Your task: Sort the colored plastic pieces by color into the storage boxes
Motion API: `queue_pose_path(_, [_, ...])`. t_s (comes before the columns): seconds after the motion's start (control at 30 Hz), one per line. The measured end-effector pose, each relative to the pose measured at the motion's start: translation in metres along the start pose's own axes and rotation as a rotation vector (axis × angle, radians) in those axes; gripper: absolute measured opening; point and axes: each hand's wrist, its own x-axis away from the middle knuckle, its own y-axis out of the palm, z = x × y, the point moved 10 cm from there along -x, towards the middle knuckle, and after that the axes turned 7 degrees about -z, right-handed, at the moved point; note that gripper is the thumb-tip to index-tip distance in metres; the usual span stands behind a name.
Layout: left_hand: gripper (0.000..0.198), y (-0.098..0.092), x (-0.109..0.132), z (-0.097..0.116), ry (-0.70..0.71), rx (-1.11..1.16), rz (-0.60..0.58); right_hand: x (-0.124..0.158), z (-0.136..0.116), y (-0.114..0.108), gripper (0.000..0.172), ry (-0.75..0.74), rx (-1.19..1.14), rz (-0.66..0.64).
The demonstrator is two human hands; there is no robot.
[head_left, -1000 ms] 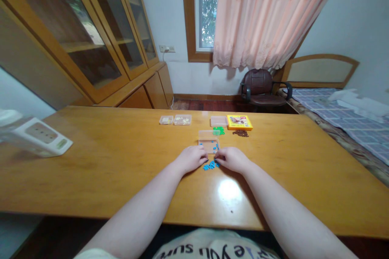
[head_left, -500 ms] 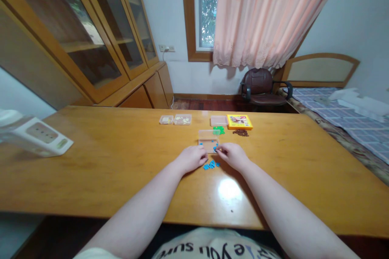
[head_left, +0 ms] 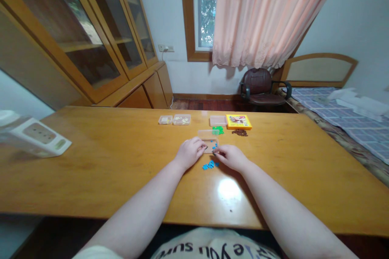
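Note:
A small clear plastic box (head_left: pixel 208 139) with a few blue pieces in it stands in the middle of the wooden table (head_left: pixel 121 162). My left hand (head_left: pixel 189 152) is curled, its fingertips over the box's left side. Just right of the box's near corner rests my right hand (head_left: pixel 231 157), its fingers pinched together; what they hold is too small to see. A little heap of blue pieces (head_left: pixel 208 165) lies on the table between my two hands.
Behind the box lie green pieces (head_left: pixel 218 130), brown pieces (head_left: pixel 240 132), a yellow booklet (head_left: pixel 238 122), a clear lid (head_left: pixel 218 120) and two small clear boxes (head_left: pixel 174 119). A white device (head_left: pixel 33 136) sits at the table's left edge. A chair (head_left: pixel 260 87) and a bed stand beyond.
My left hand has moved up from the blue heap to the box. My right hand went forward to the box's corner and is now slightly back.

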Motion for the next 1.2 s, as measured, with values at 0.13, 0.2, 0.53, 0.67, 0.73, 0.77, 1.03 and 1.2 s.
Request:
queue_pose_path(0.13, [0.023,0.01,0.002,-0.006,0.032,0.039,-0.094,0.003,-0.004,0.005,0.018,-0.022,-0.01,-0.093])
queue_pose_path(0.2, [0.022,0.016,0.006,0.002,0.104,0.073,-0.169,0.005,0.0,0.005,0.014,0.01,-0.021,-0.136])
queue_pose_path(0.53, [0.02,0.036,0.015,0.021,0.175,0.131,-0.389,0.006,0.011,0.012,0.008,0.086,-0.012,-0.23])
queue_pose_path(0.67, [0.015,0.036,0.012,0.007,0.092,0.093,-0.34,0.003,0.01,0.011,0.011,0.091,0.032,-0.174])
queue_pose_path(0.73, [0.015,0.034,0.012,0.003,0.071,0.078,-0.326,0.003,0.008,0.008,0.012,0.087,0.035,-0.147])
queue_pose_path(0.77, [0.015,0.033,0.012,0.003,0.069,0.071,-0.319,0.003,0.008,0.007,0.013,0.082,0.032,-0.136])
queue_pose_path(1.03, [0.014,0.022,0.017,0.0,0.067,0.056,-0.361,0.006,0.006,0.001,0.017,0.08,0.09,-0.137])
queue_pose_path(1.2, [0.013,0.023,0.017,-0.004,0.039,0.054,-0.369,0.005,0.006,0.002,0.017,0.095,0.139,-0.15])
